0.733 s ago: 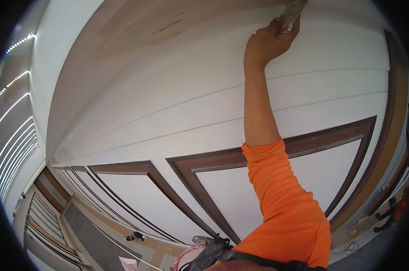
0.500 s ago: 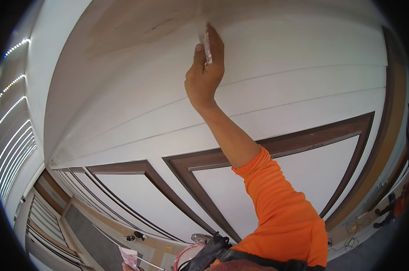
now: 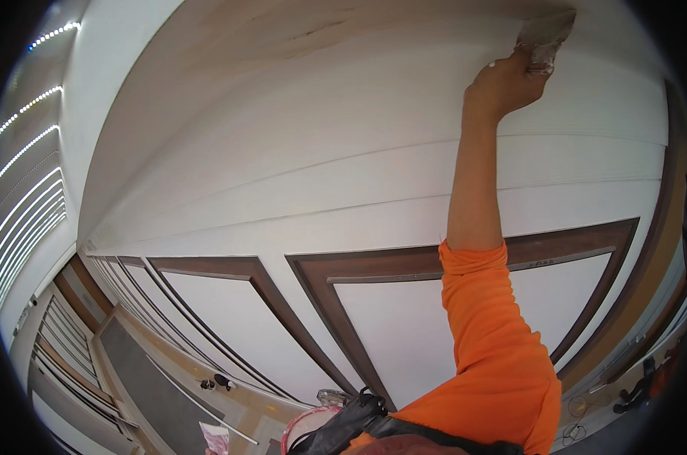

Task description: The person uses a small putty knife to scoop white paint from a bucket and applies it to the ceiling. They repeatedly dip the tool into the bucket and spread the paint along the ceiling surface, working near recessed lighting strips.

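Note:
My right hand (image 3: 506,85) is closed around a broad putty knife (image 3: 547,34), its blade and grip smeared with white. That blade lies against, or very close to, the white ceiling surface (image 3: 404,83) at the upper right; contact is hard to make out. A flat, pinkish-white smeared blade (image 3: 214,437) stands up at the lower edge, left of centre. It is in my left hand, which the picture's edge cuts off almost wholly. Brown smudges (image 3: 317,30) mark the surface at the upper left of the putty knife.
Brown-framed white panels (image 3: 427,326) line the wall below. A white bucket with a pinkish-red rim (image 3: 302,421) stands at the bottom beside a black strap bag (image 3: 351,425). Light strips (image 3: 25,182) run along the left. Cables (image 3: 575,432) lie on the floor, and a person (image 3: 650,383) is at the right.
My right hand has swung right with the putty knife, and its wrist has turned so the blade shows broadside. The left hand has sunk almost out of the picture.

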`<state>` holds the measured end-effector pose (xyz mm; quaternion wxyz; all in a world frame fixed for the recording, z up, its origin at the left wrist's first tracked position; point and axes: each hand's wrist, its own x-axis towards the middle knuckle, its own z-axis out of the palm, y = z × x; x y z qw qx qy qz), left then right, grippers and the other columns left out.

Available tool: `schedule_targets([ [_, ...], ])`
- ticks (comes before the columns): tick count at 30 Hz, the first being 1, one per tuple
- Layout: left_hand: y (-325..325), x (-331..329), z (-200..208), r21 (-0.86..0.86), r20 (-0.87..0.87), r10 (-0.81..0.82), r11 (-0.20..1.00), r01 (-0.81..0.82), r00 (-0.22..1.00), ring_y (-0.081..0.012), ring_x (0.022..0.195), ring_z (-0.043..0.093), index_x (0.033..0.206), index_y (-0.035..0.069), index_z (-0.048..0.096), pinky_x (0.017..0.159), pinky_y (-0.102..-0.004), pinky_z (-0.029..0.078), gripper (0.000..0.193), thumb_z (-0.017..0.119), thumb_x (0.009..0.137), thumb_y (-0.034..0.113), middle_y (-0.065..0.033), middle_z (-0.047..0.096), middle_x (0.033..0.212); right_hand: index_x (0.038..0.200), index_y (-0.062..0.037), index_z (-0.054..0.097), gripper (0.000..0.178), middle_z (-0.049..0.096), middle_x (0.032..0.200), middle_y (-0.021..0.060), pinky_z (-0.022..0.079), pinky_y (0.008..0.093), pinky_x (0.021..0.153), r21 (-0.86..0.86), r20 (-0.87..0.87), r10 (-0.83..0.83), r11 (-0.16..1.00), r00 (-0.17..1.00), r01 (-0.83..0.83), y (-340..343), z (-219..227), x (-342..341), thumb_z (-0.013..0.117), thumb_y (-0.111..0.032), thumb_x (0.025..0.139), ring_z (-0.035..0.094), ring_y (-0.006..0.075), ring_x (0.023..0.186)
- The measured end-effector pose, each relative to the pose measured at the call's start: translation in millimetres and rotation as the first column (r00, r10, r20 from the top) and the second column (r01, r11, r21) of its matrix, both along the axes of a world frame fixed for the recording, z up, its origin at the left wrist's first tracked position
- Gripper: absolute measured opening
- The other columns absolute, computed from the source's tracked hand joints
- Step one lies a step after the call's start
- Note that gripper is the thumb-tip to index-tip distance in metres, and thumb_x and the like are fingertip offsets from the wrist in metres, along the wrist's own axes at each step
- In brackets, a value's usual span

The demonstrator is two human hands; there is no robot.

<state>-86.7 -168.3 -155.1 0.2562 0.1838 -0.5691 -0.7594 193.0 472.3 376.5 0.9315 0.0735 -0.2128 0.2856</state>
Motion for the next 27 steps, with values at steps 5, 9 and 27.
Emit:
schedule_targets([
  [5, -5.6, 1.6, -26.3, 0.051, -0.013, 0.001, 0.999, 0.0, 1.0, -0.015, 0.033, 0.038, 0.093, 0.012, 0.063, 0.03, -0.0303, 0.028, 0.033, 0.057, 0.101, 0.044, -0.0024, 0.052, 0.058, 0.145, 0.0045, 0.044, 0.047, 0.049, 0.139, 0.0169, 0.045, 0.0357, 0.1, 0.031, 0.073, -0.253, 0.967, 0.965, 0.251, -53.0, -8.0, -90.9, 0.049, 0.001, 0.098, 0.054, 0.0276, 0.12],
  [9, -1.3, 13.1, -28.2, 0.04, -0.041, -0.052, 0.998, 0.054, 0.998, -0.0144, 0.033, 0.039, 0.098, 0.013, 0.064, 0.029, -0.029, 0.029, 0.036, 0.059, 0.1, 0.048, -0.0026, 0.054, 0.058, 0.146, 0.0047, 0.043, 0.054, 0.044, 0.144, 0.0181, 0.039, 0.04, 0.108, 0.077, 0.056, -0.31, 0.949, 0.949, 0.306, -107.7, -3.9, -161.4, 0.048, 0.009, 0.092, 0.046, 0.0333, 0.129],
  [27, 37.6, 91.1, 42.4, -0.07, -0.126, -0.04, 0.997, 0.032, 0.991, -0.0101, 0.04, 0.044, 0.093, 0.01, 0.059, 0.034, -0.0263, 0.032, 0.033, 0.05, 0.105, 0.039, -0.0005, 0.054, 0.065, 0.155, 0.0068, 0.024, 0.073, 0.029, 0.151, 0.0268, 0.036, 0.0446, 0.11, 0.213, 0.204, 0.153, 0.957, 0.967, -0.196, -270.2, -18.3, -247.7, 0.049, 0.013, 0.087, 0.038, 0.0387, 0.133],
])
